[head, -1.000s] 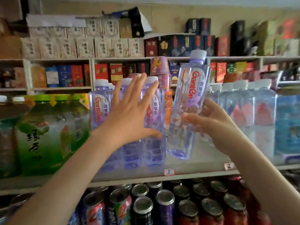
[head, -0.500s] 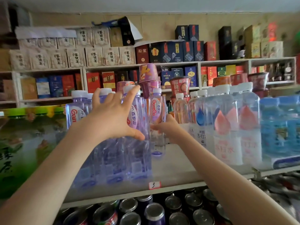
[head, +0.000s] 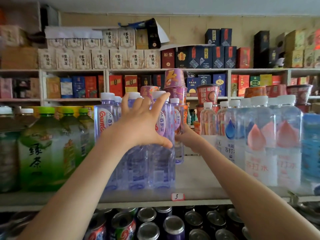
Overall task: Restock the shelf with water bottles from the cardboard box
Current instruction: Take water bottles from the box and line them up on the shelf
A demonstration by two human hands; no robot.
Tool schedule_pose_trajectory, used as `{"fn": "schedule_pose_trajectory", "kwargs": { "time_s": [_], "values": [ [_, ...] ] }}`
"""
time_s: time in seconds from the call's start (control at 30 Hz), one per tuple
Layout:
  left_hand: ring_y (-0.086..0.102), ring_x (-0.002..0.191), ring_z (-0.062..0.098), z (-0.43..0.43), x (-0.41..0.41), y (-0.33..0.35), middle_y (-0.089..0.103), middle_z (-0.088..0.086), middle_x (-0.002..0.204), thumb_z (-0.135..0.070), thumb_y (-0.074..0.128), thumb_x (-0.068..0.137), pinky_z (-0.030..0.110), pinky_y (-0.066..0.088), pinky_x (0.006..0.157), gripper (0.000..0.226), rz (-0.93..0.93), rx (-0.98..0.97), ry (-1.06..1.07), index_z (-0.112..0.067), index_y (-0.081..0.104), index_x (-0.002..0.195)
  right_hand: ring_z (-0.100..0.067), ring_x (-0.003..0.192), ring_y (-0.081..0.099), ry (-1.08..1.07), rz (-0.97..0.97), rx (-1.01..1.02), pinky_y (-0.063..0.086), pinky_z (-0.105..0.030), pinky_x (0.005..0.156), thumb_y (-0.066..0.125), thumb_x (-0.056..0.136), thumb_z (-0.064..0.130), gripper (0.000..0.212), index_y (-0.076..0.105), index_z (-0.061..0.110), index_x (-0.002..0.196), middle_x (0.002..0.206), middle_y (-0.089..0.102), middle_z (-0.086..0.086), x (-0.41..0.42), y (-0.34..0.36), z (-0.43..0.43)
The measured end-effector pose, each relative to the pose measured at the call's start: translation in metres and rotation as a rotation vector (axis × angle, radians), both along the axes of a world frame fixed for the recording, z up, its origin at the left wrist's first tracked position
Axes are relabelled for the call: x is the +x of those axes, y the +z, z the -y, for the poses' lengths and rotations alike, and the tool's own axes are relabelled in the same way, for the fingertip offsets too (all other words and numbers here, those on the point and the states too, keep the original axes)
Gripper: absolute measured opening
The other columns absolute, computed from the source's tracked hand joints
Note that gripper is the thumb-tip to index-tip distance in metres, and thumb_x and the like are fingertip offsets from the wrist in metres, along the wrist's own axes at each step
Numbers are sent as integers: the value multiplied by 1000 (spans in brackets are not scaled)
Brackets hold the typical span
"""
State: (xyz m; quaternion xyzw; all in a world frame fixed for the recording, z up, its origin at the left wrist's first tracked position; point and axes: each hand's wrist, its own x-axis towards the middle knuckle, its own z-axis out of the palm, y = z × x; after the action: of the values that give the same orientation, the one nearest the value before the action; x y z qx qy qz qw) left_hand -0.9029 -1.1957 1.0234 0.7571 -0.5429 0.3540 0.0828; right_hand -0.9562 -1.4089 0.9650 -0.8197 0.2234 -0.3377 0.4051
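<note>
Pressing flat against the front row of purple water bottles [head: 138, 168], the left hand [head: 143, 123] is spreading its fingers wide, the thumb stretching out toward four o'clock and the forefinger reaching up toward one o'clock beside a white cap. The right hand [head: 187, 138] is reaching deeper into the shelf [head: 200, 179], just at three o'clock of the left hand, and is gripping a single water bottle [head: 178, 116] low on its body. Its fingers are curling round that bottle, though their tips are hiding behind the front row. The single water bottle is standing upright behind the front row, touching or nearly touching its neighbours; whether its base is resting on the board I cannot tell.

Big green tea bottles [head: 48, 146] are crowding the shelf at nine o'clock of the purple group, and clear soda water bottles [head: 259, 139] are lining it at three o'clock, well apart across a bare strip. A price tag [head: 177, 196] marked 3 is sticking to the front edge at six o'clock. Cans [head: 147, 222] are filling the level below, and cup noodles [head: 174, 80] are stacking up at twelve o'clock, behind.
</note>
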Motion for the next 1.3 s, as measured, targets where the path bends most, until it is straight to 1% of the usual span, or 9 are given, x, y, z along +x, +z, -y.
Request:
{"fn": "schedule_pose_trajectory", "kwargs": {
  "time_s": [0.13, 0.23, 0.33, 0.47, 0.6, 0.77, 0.97, 1.13, 1.3],
  "values": [
    [17, 140, 24, 0, 4, -7, 27, 9, 147, -85, 51, 59, 53, -10, 111, 120, 36, -74, -42, -35, -17, 144, -19, 95, 61, -114, 8, 48, 48, -24, 70, 68, 83, 10, 55, 35, 11, 127, 106, 61, -4, -1, 6, -13],
    [26, 137, 26, 0, 7, -22, 32, 9, 143, -84, 43, 64, 53, -7, 111, 108, 94, -241, -116, -31, -2, 146, -10, 78, 56, -283, 171, -62, 42, -19, 59, 60, 88, 11, 43, 39, 9, 126, 99, 57, -1, -15, 16, -44],
    [33, 132, 27, -4, 8, -40, 38, 10, 141, -75, 34, 70, 54, 5, 111, 91, 103, -396, -196, -26, 18, 144, -12, 90, 53, -407, 455, -300, 42, -21, 71, 55, 90, 9, 33, 47, 11, 121, 106, 53, 1, -37, 15, -84],
    [35, 128, 18, -21, 9, -66, 44, 1, 136, -62, 40, 81, 45, 11, 110, 67, 8, -514, -304, -25, 38, 137, -9, 83, 52, -281, 723, -577, 42, -11, 71, 56, 87, 4, 20, 49, 16, 102, 94, 54, -1, -54, -10, -145],
    [38, 121, 16, -43, 22, -83, 52, 0, 128, -52, 45, 84, 42, 17, 105, 54, -32, -535, -316, -19, 51, 126, -14, 92, 52, -219, 687, -575, 43, -18, 81, 57, 83, 13, 26, 45, 18, 106, 99, 50, 7, -42, -32, -163],
    [33, 125, 15, -59, 48, -98, 47, 1, 134, -49, 43, 85, 40, 17, 106, 56, -123, -566, -257, -16, 49, 130, -11, 103, 44, -274, 742, -499, 31, -6, 90, 57, 84, 30, 38, 43, 15, 116, 106, 39, 19, -32, -40, -174],
    [43, 120, 17, -79, 64, -118, 52, 4, 129, -38, 46, 85, 33, 26, 102, 47, -153, -613, -326, -13, 53, 124, -15, 93, 49, 51, 650, -692, 40, -20, 85, 54, 88, 10, 23, 53, 2, 109, 99, 53, -3, 2, -82, -232],
    [49, 114, 19, -134, 87, -177, 59, 8, 120, -21, 50, 80, 28, 35, 99, 39, -249, -545, -284, -7, 60, 115, -19, 89, 52, 301, 512, -534, 43, -25, 80, 52, 85, 7, 20, 54, 6, 105, 94, 54, -2, 46, -131, -263],
    [53, 99, 15, -210, 112, -290, 64, 12, 105, -21, 52, 81, 23, 43, 83, 36, -538, -478, -71, -9, 51, 115, -21, 89, 56, 564, 252, -353, 45, -27, 79, 55, 85, 1, 15, 57, 3, 100, 94, 58, -7, 106, -215, -307]
  ]
}}
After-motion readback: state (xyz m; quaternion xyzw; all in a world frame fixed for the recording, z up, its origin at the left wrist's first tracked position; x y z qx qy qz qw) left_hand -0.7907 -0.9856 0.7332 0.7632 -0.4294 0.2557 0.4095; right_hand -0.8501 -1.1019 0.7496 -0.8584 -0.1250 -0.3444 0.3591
